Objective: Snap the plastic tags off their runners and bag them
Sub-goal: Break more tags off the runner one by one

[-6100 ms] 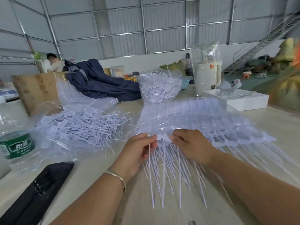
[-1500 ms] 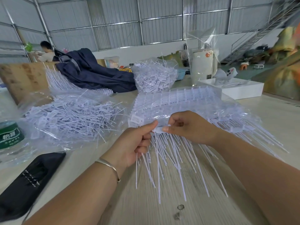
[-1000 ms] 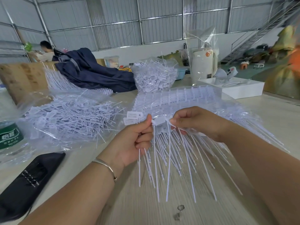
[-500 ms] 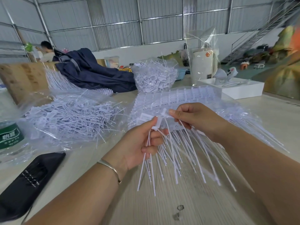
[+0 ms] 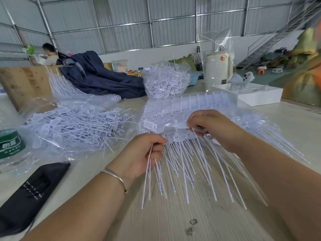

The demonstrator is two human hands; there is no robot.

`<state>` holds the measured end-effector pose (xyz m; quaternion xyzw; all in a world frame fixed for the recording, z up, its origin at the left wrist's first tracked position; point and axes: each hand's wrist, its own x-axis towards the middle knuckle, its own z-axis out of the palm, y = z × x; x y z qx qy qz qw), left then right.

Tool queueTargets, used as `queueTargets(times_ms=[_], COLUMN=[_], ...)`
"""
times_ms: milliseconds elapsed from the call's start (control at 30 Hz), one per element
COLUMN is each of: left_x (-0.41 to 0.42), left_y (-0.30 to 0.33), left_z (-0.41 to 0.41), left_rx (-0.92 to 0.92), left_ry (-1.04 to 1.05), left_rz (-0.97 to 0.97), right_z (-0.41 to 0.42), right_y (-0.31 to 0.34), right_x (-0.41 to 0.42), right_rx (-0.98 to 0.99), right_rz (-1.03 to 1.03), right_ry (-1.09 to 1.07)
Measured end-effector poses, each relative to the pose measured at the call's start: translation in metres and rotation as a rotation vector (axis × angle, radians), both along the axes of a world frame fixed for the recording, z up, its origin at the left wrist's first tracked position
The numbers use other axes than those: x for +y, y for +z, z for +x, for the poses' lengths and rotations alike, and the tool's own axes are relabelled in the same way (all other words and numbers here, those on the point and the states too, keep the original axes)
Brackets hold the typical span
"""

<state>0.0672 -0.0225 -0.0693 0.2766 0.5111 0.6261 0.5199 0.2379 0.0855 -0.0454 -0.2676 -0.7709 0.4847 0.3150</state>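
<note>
Hands are working close together just above the near middle of the table [image 5: 286,122]. The left hand [image 5: 144,153], wearing a thin bracelet [image 5: 115,177] at the wrist, is curling its fingers around a few loose white tags [image 5: 148,173], their long tails hanging down toward the near edge. The right hand [image 5: 213,129] is pinching the flat head of a tag on the runner strip [image 5: 180,136], thumb and fingertips pressed together on it, and the strip's remaining tails are fanning out below both hands. Just beyond the hands a clear bag of unbroken strips [image 5: 199,105] is lying flat. To the left, an open clear bag [image 5: 74,122] is holding a loose heap of separated tags; a fuller bag [image 5: 165,82] is standing farther back. A water bottle [image 5: 10,145] is sitting at the left edge, with a black pouch [image 5: 29,192] lying nearer. A dark jacket [image 5: 97,75] is lying heaped at the far left, and a white box [image 5: 251,93] is resting at the far right.
</note>
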Motion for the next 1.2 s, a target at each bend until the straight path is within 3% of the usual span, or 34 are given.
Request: queueTargets(times_ms=[200,433,633,900,1200], left_x=[0.001,0.001,0.001,-0.001,-0.006], left_y=[-0.001,-0.005,-0.009,0.000,0.000], left_z=[0.005,0.005,0.006,0.000,0.006], left_rx=[-0.114,0.169,0.325,0.102,-0.225], left_ry=[0.037,-0.010,-0.038,0.030,-0.255], left_rz=[-0.009,-0.043,-0.055,0.042,0.209], right_z=[-0.005,-0.008,-0.009,-0.005,-0.007], right_y=[-0.005,-0.013,-0.014,-0.013,-0.002], right_x=[0.000,-0.002,-0.001,0.009,-0.014], right_rx=[-0.101,-0.216,-0.129,-0.194,0.018], right_rz=[0.086,0.254,0.334,0.408,0.094], right_ry=[0.010,0.111,0.087,-0.033,0.173])
